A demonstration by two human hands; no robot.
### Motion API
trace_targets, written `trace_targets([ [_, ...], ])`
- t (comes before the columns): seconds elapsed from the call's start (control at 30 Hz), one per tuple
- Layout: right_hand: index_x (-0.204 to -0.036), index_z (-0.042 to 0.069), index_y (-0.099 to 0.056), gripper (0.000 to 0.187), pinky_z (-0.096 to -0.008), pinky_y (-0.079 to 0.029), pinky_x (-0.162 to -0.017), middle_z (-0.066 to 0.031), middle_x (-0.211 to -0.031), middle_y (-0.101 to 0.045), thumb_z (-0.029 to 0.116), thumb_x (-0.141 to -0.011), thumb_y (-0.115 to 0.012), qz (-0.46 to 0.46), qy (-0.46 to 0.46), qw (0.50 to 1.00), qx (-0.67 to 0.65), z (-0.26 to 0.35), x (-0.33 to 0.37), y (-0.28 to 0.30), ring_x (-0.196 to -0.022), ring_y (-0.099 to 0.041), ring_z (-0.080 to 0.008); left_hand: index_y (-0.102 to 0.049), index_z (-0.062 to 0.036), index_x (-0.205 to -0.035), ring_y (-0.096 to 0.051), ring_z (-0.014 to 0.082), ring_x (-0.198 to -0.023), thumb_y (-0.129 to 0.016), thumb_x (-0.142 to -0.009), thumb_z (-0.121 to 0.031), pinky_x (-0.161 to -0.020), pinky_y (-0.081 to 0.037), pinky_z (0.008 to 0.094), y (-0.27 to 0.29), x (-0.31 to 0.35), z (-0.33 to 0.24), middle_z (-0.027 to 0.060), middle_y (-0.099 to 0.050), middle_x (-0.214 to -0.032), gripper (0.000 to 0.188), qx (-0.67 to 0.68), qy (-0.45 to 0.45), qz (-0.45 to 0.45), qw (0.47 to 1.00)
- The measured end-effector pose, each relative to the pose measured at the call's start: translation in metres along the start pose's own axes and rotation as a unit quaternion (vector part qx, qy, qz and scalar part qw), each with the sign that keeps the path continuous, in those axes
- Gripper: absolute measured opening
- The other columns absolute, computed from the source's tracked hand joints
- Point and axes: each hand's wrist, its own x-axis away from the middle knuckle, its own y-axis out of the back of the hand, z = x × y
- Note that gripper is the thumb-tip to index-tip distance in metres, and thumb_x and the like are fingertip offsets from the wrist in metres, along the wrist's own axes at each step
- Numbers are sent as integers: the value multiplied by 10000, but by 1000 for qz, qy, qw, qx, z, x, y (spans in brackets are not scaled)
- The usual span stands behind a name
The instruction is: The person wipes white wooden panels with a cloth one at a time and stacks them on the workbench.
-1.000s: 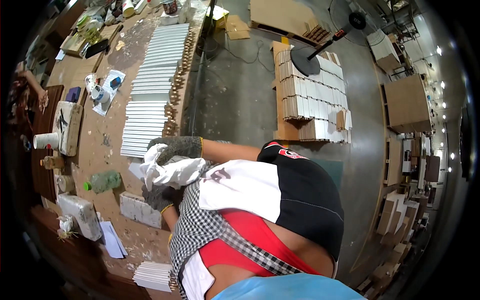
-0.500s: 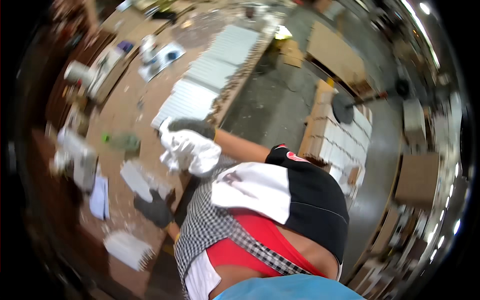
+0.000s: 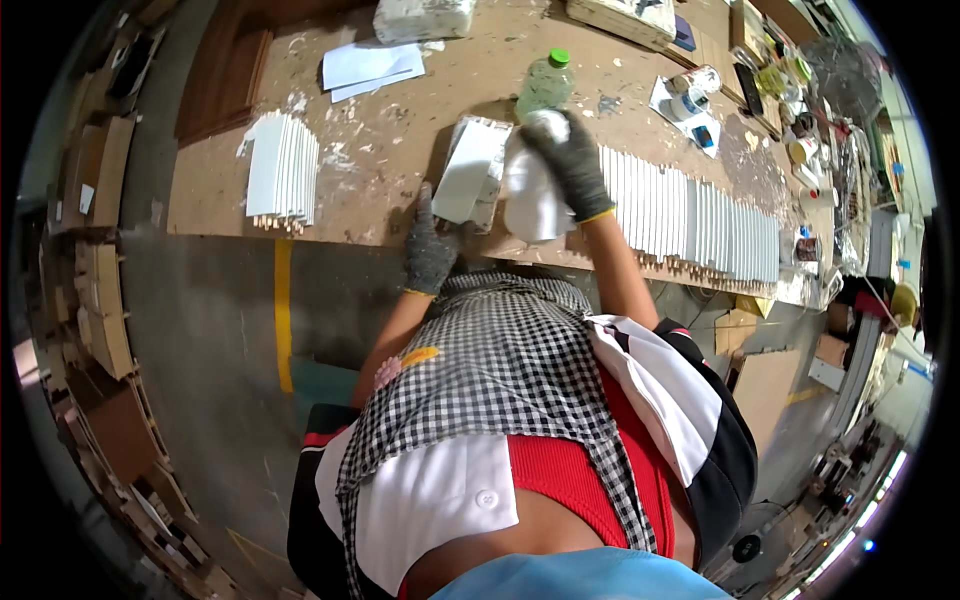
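Note:
My right hand [image 3: 575,165], in a dark grey glove, is closed on a bunched white cloth [image 3: 535,195]. The cloth hangs low by the table's front edge, just right of a white slat [image 3: 470,172] lying on a paint-marked block [image 3: 490,200]. My left hand [image 3: 430,250], gloved alike, is at the table edge beside the slat's near left corner. One finger stretches forward and the thumb side is blurred; nothing shows in its grasp. A green-capped clear bottle [image 3: 546,82] stands just beyond the cloth.
A long row of white slats [image 3: 690,215] lines the front edge on the right, and a smaller stack [image 3: 283,170] sits left. Papers [image 3: 372,70], a white block [image 3: 424,18] and jars [image 3: 690,100] lie farther back on the brown worktable [image 3: 350,210].
The head view has turned, so the table now lies across the top. My left hand has come back from the slat to the table edge. The cloth stays in my right hand.

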Motion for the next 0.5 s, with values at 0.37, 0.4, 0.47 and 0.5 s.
trace_targets([
  [0.37, -1202, 96, -656, 336, -422, -546, -901, -143, -1202, -658, 221, -890, -650, 14, 295, 800, 522, -93, -100, -29, -1094, -629, -346, -409, -9, -1469, -678, 288, -1105, -843, -800, -259, -913, -558, 387, -8, -2, 8, 218, -658, -1245, 835, -53, -27, -84, 995],
  [0.4, -1152, 74, -673, 300, -435, -547, -886, -155, -1149, -671, 207, -884, -650, -2, 277, 792, 543, -84, -104, -25, -1064, -636, -345, -409, -9, -1469, -678, 288, -1105, -843, -800, -259, -913, -558, 387, -6, 0, 5, 218, -658, -1245, 835, -51, -25, -86, 995],
  [0.47, -1098, 67, -684, 252, -466, -551, -831, -170, -1057, -672, 184, -880, -637, 63, 351, 789, 501, -52, -59, -43, -979, -667, -344, -331, 1, -1508, -560, 269, -1273, -810, -833, -117, -1011, -519, 386, -1, 0, 1, 191, -548, -1391, 836, -32, 15, -36, 999],
  [0.5, -1094, 71, -682, 241, -464, -551, -818, -160, -1051, -669, 177, -883, -631, 143, 310, 791, 508, -57, -24, -57, -947, -670, -344, -371, -6, -1491, -576, 272, -1261, -816, -821, -128, -1019, -514, 391, -2, -2, -16, 196, -573, -1369, 814, -35, 45, -31, 998],
])
